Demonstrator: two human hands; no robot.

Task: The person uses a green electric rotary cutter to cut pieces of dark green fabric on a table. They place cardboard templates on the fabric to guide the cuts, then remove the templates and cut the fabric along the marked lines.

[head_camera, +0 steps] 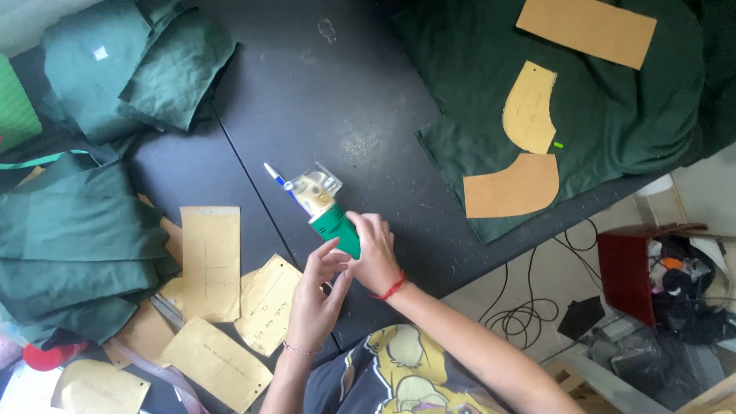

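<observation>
Head view: both hands meet at the near edge of the black worktop [330, 92], on a small handheld cutter [326, 205] with a green grip, cream body and clear guard at the front. Right hand [376, 257], red cord at the wrist, is wrapped over the green grip from the right, fingers [366, 224] curled and pinching it. Left hand [316, 295] comes up from below, thumb and fingertips touching the rear of the grip; can't tell how firmly it grips. Cutter lies tilted, nose pointing up-left, resting on the worktop. A blue-and-white pen [277, 178] sits just beside the nose, to its upper left. Left of the hands: a scatter of tan paper patterns [211, 261], overlapping, some with handwriting. Far left: stack of folded green cloth [77, 245]; more green pieces [146, 65] at top left. Top right: large green cloth [613, 107] spread over the worktop corner with three tan templates on it, a rectangle [586, 29], a curved piece [529, 107] and a quarter-round piece [512, 186]. Black cable [529, 307] coiled on the floor below the edge, red bin [625, 268] to the right of it.
</observation>
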